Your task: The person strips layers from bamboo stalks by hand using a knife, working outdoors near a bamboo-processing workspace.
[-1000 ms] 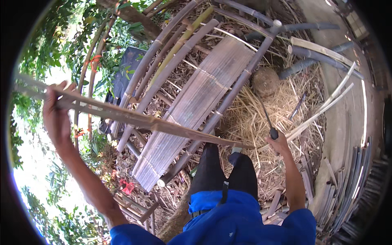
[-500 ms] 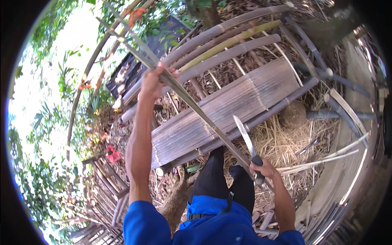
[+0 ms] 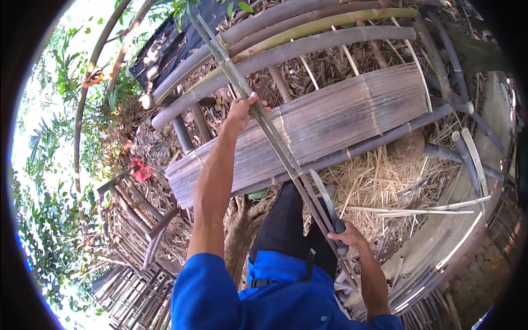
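Two long split bamboo strips [image 3: 278, 147] run slantwise across the view, close together and parting slightly at the far end. My left hand [image 3: 246, 111] is closed around them at about a third of their length from the far end. In my right hand [image 3: 348, 235] is a knife [image 3: 323, 192] with a dark handle and a pale blade pointing away from me. The knife lies right beside the strips, and the right fingers seem to touch them too. Whether the blade touches the strips I cannot tell. The near ends reach down past my right hand.
A bamboo bench [image 3: 352, 113] with a slatted seat and thick back rails [image 3: 330, 36] stands before me. Straw [image 3: 374, 181] and loose pale strips [image 3: 418, 210] lie to the right. A tree trunk [image 3: 236, 234] rises at my legs; a bamboo frame [image 3: 132, 206] stands left.
The view has shifted. My left hand has come to the right, and the strips slope more steeply. The knife has swung closer alongside the strips; both hands keep their holds.
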Demonstrator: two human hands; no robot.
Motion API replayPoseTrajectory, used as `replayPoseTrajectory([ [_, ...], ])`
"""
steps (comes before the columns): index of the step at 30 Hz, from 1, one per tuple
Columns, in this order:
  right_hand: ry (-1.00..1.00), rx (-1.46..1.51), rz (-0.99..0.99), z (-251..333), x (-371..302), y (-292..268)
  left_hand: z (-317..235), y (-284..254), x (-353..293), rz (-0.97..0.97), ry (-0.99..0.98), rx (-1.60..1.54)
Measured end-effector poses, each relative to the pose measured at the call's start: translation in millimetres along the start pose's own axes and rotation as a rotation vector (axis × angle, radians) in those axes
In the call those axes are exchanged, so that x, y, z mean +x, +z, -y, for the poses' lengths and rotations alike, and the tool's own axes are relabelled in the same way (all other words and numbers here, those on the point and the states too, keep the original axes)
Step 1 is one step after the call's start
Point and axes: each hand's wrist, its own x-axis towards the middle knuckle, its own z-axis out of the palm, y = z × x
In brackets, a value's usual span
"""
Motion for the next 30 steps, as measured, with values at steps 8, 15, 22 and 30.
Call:
replayPoseTrajectory([
  [8, 0.090, -0.148, -0.362, -5, -12, 34, 19, -22, 12, -0.029, 0.005, -0.038],
  [15, 0.181, -0.104, -0.401, -45, -16, 26, 12, 59, -53, -0.357, 0.872, 1.430],
  [22, 0.094, -0.168, -0.492, -4, -14, -35, 112, 87, -84, 0.725, 0.835, 1.778],
  [30, -0.046, -0.501, -0.556, 96, 4, -114, 108, 51, -110, 0.275, 0.735, 1.442],
])
